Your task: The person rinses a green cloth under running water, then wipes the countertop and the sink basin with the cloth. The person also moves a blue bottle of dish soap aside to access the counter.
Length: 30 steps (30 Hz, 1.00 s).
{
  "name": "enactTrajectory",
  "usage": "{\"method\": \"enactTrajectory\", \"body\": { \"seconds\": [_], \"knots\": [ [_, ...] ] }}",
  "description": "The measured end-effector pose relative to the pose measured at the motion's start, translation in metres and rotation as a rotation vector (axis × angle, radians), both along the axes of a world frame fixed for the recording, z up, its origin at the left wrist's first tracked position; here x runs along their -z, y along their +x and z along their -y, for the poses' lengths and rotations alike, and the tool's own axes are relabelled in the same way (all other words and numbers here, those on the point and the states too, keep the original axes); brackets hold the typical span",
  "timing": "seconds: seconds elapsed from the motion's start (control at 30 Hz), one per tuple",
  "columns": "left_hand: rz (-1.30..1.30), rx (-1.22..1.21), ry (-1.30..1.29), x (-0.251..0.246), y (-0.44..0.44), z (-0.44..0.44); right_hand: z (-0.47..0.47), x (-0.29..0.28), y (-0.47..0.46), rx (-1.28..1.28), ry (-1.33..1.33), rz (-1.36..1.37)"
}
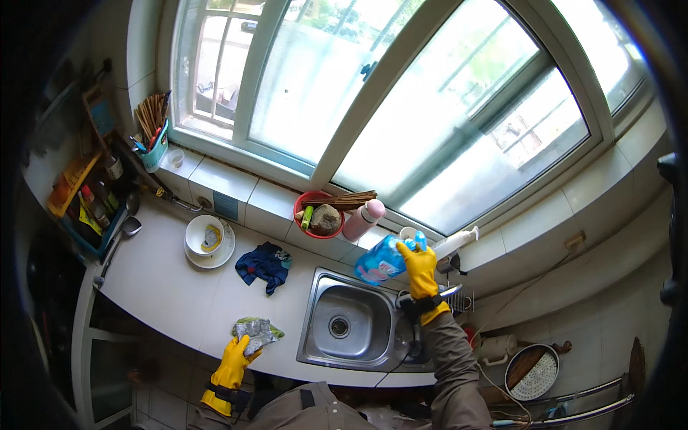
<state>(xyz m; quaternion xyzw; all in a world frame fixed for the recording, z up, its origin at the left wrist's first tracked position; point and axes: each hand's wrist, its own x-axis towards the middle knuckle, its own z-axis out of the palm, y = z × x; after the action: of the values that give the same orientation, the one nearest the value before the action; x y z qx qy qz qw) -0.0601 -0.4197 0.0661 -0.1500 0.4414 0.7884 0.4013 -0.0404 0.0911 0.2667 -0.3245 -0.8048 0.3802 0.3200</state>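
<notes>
My left hand point(234, 361), in a yellow rubber glove, grips a silvery-grey scouring cloth point(257, 334) at the counter's front edge. Part of a green cloth or sponge point(275, 331) shows beneath it. My right hand point(420, 269), gloved the same way, holds a blue plastic bottle point(379, 262) by its upper end. The bottle leans over the back edge of the stainless steel sink point(352, 318), with its base towards the left. A crumpled dark blue cloth point(264, 266) lies on the counter left of the sink.
On the counter stand stacked white dishes point(204, 238) with a yellow-and-grey item inside. A red basket point(321, 235), a pink thermos point(363, 220) and a white pump bottle point(456, 242) line the sill. The faucet point(450, 291) is beside my right wrist. A utensil holder point(156, 150) sits far left.
</notes>
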Motion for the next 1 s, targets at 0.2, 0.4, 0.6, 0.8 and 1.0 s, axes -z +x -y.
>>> {"method": "enactTrajectory", "body": {
  "seconds": [0.2, 0.4, 0.6, 0.8, 1.0],
  "knots": [
    [0.007, -0.064, -0.010, 0.003, 0.002, 0.006, -0.077, 0.011, -0.035, 0.276, 0.117, 0.101],
    [0.025, -0.144, -0.047, 0.009, 0.012, 0.024, -0.087, -0.002, -0.074, 0.483, 0.074, 0.146],
    [0.011, -0.186, -0.053, 0.004, 0.022, 0.031, -0.095, -0.008, -0.097, 0.285, -0.240, 0.033],
    [0.042, -0.170, -0.028, -0.004, 0.024, 0.013, -0.109, -0.001, -0.080, 0.082, -0.456, -0.223],
    [0.093, -0.094, 0.104, -0.010, 0.011, -0.015, -0.001, 0.007, -0.014, -0.063, -0.661, -0.287]
  ]
}}
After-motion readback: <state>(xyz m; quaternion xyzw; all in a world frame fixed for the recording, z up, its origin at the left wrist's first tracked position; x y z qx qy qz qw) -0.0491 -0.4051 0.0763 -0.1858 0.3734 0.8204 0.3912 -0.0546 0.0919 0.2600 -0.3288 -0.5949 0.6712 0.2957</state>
